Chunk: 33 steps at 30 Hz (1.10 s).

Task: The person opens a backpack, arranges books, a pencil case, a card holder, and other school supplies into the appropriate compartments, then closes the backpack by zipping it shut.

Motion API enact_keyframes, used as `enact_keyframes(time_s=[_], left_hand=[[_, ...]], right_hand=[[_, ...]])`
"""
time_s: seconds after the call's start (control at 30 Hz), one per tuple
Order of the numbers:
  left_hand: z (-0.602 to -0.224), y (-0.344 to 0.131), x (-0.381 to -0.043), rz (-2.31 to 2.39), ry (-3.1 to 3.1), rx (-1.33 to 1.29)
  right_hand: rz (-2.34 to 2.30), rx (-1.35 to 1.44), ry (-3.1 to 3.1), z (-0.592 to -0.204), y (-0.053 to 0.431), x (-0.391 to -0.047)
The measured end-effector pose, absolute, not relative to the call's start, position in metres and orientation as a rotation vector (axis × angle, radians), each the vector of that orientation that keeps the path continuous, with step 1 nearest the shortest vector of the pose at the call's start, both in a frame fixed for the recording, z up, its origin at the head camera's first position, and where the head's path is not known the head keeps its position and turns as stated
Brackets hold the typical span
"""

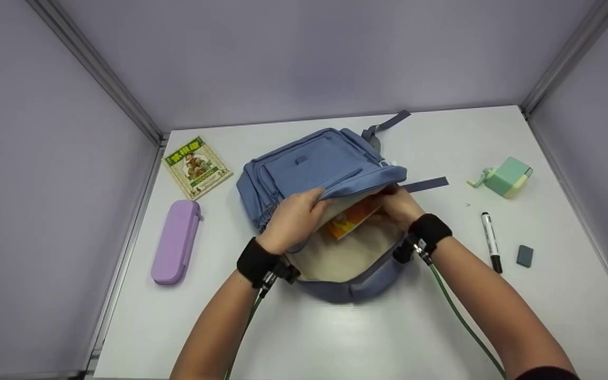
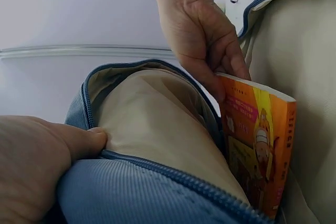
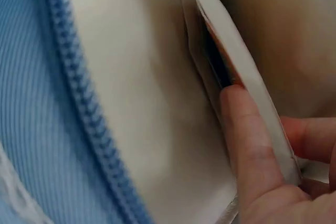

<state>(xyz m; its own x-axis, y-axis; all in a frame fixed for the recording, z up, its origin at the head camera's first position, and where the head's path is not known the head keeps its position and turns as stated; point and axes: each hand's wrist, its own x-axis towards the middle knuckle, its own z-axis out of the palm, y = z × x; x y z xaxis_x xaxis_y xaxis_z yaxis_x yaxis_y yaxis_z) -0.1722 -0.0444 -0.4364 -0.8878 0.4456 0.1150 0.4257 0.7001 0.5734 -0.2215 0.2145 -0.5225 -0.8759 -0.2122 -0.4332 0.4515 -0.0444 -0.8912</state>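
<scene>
A blue backpack (image 1: 325, 163) lies on the table, its main compartment unzipped toward me and showing a cream lining (image 1: 330, 258). My left hand (image 1: 293, 219) pinches the zippered edge of the upper flap and holds it up; in the left wrist view that thumb presses on the blue fabric. Inside the opening, my right hand (image 1: 400, 207) grips an orange book (image 2: 257, 140) by one edge. The book stands upright against the lining in the left wrist view. In the right wrist view, the right thumb and fingers (image 3: 249, 145) lie on either side of the book's pages.
At the left are a green-and-yellow comic book (image 1: 198, 168) and a purple pencil case (image 1: 176, 243). To the right lie a green pencil sharpener (image 1: 509, 177), a marker (image 1: 491, 241) and a dark eraser (image 1: 524, 256). Backpack straps (image 1: 425, 184) stretch out on the right. Grey panels (image 1: 304, 58) border the table.
</scene>
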Motion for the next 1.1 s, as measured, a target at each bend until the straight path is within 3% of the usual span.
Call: enact_keyframes(time_s=[0.57, 0.87, 1.1], left_hand=[[-0.439, -0.044, -0.170, 0.942, 2.859, 0.716], [-0.441, -0.045, -0.170, 0.919, 2.835, 0.709], [-0.441, -0.044, -0.169, 0.866, 2.810, 0.742]], right_hand=[[-1.981, 0.230, 1.680, -0.513, 0.250, -0.209], [-1.821, 0.113, 2.311, -0.511, 0.284, -0.203], [-1.793, -0.439, 2.593, -0.497, 0.290, -0.201]])
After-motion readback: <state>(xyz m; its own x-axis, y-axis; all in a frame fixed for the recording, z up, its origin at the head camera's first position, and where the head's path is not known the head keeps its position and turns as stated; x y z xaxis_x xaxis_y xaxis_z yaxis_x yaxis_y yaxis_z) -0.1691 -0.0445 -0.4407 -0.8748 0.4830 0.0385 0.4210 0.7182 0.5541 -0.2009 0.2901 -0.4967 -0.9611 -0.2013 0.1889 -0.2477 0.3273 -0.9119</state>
